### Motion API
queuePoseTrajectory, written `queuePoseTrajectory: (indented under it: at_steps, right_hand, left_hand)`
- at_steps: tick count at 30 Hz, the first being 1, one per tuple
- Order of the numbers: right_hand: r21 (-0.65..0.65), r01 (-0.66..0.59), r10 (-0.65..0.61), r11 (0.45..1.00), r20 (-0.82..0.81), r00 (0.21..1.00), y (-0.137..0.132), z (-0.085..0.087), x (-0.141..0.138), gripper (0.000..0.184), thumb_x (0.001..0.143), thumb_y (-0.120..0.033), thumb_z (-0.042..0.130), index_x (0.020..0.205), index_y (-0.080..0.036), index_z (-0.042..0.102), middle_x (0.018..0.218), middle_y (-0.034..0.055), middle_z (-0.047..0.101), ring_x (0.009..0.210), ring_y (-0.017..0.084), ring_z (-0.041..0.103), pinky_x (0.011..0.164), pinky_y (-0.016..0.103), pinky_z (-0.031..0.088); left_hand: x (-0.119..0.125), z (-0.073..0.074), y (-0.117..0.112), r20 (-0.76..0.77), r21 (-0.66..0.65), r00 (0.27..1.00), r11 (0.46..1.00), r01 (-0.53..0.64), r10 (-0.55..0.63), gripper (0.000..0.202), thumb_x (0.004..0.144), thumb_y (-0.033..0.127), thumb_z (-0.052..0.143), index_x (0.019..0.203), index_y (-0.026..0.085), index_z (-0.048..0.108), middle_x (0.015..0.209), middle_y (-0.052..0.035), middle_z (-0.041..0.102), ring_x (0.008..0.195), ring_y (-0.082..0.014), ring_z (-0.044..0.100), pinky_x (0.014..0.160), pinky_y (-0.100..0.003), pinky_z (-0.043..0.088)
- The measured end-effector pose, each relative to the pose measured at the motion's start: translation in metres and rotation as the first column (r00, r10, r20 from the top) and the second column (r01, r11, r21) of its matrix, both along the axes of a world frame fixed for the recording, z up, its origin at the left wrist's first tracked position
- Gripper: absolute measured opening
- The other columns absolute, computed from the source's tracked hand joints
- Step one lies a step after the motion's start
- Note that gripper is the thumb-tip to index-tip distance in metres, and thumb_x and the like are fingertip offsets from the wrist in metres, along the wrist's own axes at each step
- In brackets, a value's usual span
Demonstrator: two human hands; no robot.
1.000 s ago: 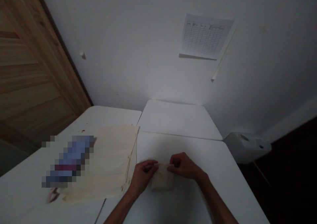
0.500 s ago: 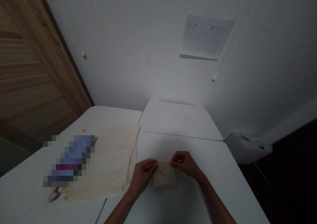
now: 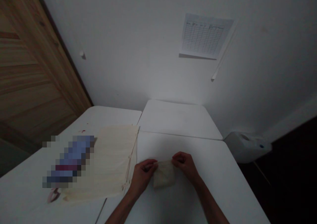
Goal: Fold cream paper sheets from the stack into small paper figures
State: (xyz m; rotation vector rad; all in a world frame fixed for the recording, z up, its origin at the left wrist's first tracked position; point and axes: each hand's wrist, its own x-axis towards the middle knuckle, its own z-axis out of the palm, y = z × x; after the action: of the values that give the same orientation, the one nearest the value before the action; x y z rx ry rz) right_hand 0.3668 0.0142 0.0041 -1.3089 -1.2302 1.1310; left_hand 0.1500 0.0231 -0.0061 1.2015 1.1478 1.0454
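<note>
The head view looks down on a small folded packet of pale cream sheet (image 3: 164, 174), lying near the front of a white table (image 3: 158, 144). It is roughly square and slightly translucent, with soft creases across its face; the dim light does not settle whether it is thin paper or something else. The left hand (image 3: 143, 176) and right hand (image 3: 185, 166) stand apart, with the packet between them. Each pinches one upper corner between its fingers, and the packet's lower part rests on the tabletop.

Just left of the left hand, a stack of cream sheets (image 3: 114, 158) lies on an adjoining white table (image 3: 111, 115), its right edges slightly uneven. A pixelated patch (image 3: 68, 161) hides an object lying across the stack's left side. Beyond the packet stands a third white table (image 3: 178, 118), against a white wall (image 3: 138, 52) bearing a printed grid chart (image 3: 205, 36). A wooden door (image 3: 32, 62) rises at the left, and a white plastic container (image 3: 247, 147) sits at the right.
</note>
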Motion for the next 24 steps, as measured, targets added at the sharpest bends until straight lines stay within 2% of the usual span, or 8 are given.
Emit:
queuePoseTrajectory:
  at_steps: [4, 9, 15, 18, 24]
  right_hand:
    - [0.013, 0.028, -0.027, 1.000, -0.054, 0.998, -0.001, 0.000, -0.003, 0.020, 0.065, -0.033, 0.076, 0.072, -0.017, 0.066, 0.064, 0.0007, 0.067, 0.059, 0.015, 0.061, 0.058, 0.025, 0.046]
    - [0.006, 0.009, -0.008, 1.000, -0.084, 0.996, -0.004, 0.001, -0.005, 0.031, 0.072, -0.039, 0.070, 0.094, -0.017, 0.068, 0.063, 0.0002, 0.066, 0.059, 0.015, 0.061, 0.057, 0.026, 0.047]
    - [0.023, 0.023, -0.023, 0.999, 0.008, 1.000, -0.010, 0.000, -0.008, 0.024, 0.072, -0.039, 0.072, 0.072, -0.015, 0.068, 0.063, 0.0007, 0.065, 0.057, 0.013, 0.058, 0.056, 0.023, 0.045]
    - [0.084, 0.045, -0.050, 0.995, 0.054, 0.997, -0.013, 0.003, -0.009, 0.022, 0.074, -0.038, 0.071, 0.072, -0.016, 0.069, 0.065, 0.0014, 0.066, 0.061, 0.014, 0.060, 0.060, 0.024, 0.047]
    - [0.190, 0.050, -0.071, 0.981, 0.106, 0.992, -0.017, 0.014, -0.013, 0.019, 0.078, -0.036, 0.068, 0.075, -0.017, 0.070, 0.072, 0.0032, 0.068, 0.069, 0.017, 0.062, 0.066, 0.026, 0.051]
  left_hand:
    - [0.001, 0.003, -0.001, 0.004, -0.003, 1.000, 1.000, -0.007, 0.007, 0.028, 0.070, 0.037, 0.073, 0.087, 0.016, 0.072, 0.078, -0.0069, 0.075, 0.074, -0.0231, 0.072, 0.068, -0.028, 0.056]
    - [0.000, 0.008, -0.002, 0.013, -0.008, 0.999, 1.000, -0.029, 0.029, 0.030, 0.069, 0.040, 0.073, 0.087, 0.015, 0.071, 0.077, -0.0071, 0.075, 0.073, -0.0232, 0.071, 0.065, -0.027, 0.056]
    - [-0.002, 0.006, -0.002, 0.023, 0.016, 0.997, 0.997, -0.072, 0.072, 0.032, 0.068, 0.042, 0.074, 0.085, 0.015, 0.071, 0.071, -0.0059, 0.074, 0.063, -0.0186, 0.068, 0.056, -0.023, 0.051]
    - [-0.002, 0.009, -0.001, 0.012, 0.023, 0.996, 0.996, -0.088, 0.088, 0.031, 0.065, 0.041, 0.076, 0.081, 0.015, 0.072, 0.067, -0.0046, 0.072, 0.056, -0.0158, 0.064, 0.051, -0.021, 0.048]
    - [-0.001, 0.014, -0.002, 0.030, 0.054, 0.994, 0.993, -0.104, 0.102, 0.025, 0.063, 0.037, 0.076, 0.075, 0.015, 0.072, 0.063, -0.0033, 0.070, 0.052, -0.0136, 0.060, 0.051, -0.021, 0.047]
